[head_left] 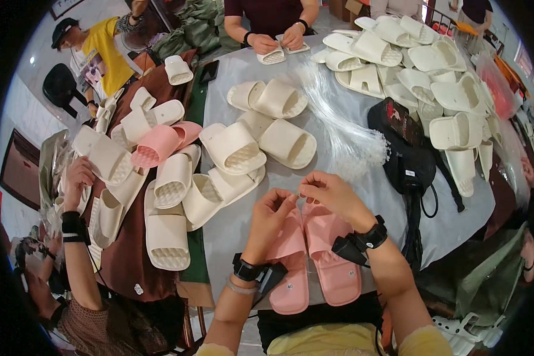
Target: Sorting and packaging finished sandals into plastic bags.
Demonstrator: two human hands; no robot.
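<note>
A pair of pink slide slippers point(333, 266) lies side by side on the table's near edge, soles up at the heel end. Over their straps, my left hand point(270, 215) and my right hand point(331, 194) meet with fingertips pinched close together. Whatever sits between the fingertips is too small to make out. Beyond my hands fans a bundle of thin clear plastic strands point(338, 121). Several cream slippers point(231, 148) are grouped to the left of it.
A black backpack point(404, 142) with dangling straps lies right of the strands. Cream slippers point(439, 59) are heaped at the far right. At left, another person's hand point(79, 175) touches slippers on a brown cloth point(141, 261). Across the table, a co-worker's hands point(279, 41) handle cream slippers.
</note>
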